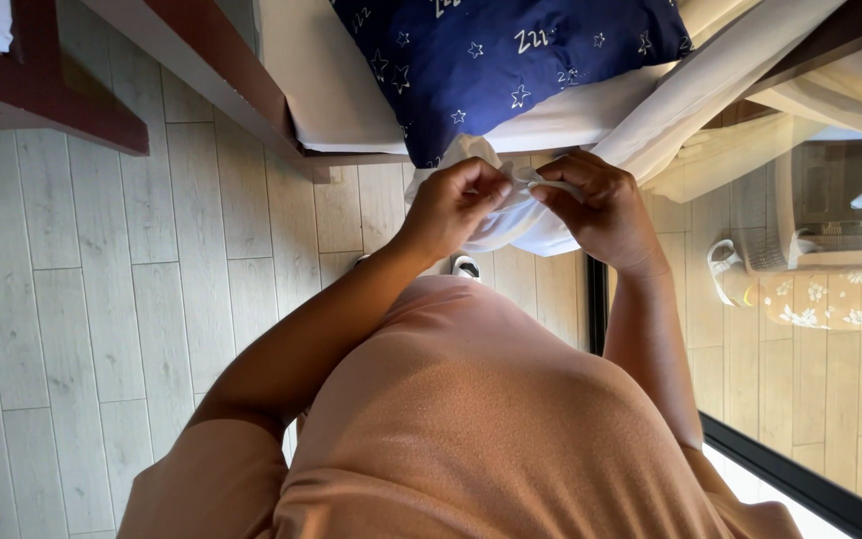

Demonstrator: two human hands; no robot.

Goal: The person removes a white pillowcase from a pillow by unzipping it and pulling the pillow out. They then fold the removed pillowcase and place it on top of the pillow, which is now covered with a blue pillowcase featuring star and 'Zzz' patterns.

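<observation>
Flooring of pale wood-look planks (pixel 102 299) fills the left half of the view, seen from above past the person's peach-coloured shirt (pixel 471 419). One bed (pixel 321 90) with a white mattress and a dark wooden frame stands at the top, and on it lies one navy pillow (pixel 511 50) printed with white stars. One white sheet (pixel 690 95) hangs off the bed's near edge and runs down to the right. One pale plastic basket (pixel 820 215) stands at the right, with one yellow floral cloth (pixel 830 299) lying just before it. Two hands meet at the centre, just below the pillow and in front of the bed's edge. Between them is one bunched white cloth (pixel 511 225), held in the air over the floor, its bulk sagging below the knuckles. The left hand (pixel 456 205) is curled nearly closed, thumb and fingertips pressed together on a fold of the cloth's upper edge. The right hand (pixel 601 205) is likewise curled, thumb and forefinger pinching the same edge close beside the left fingertips. The two pinches almost touch. One small dark and white object (pixel 465 266) shows on the floor beneath the cloth; what it is cannot be told.
</observation>
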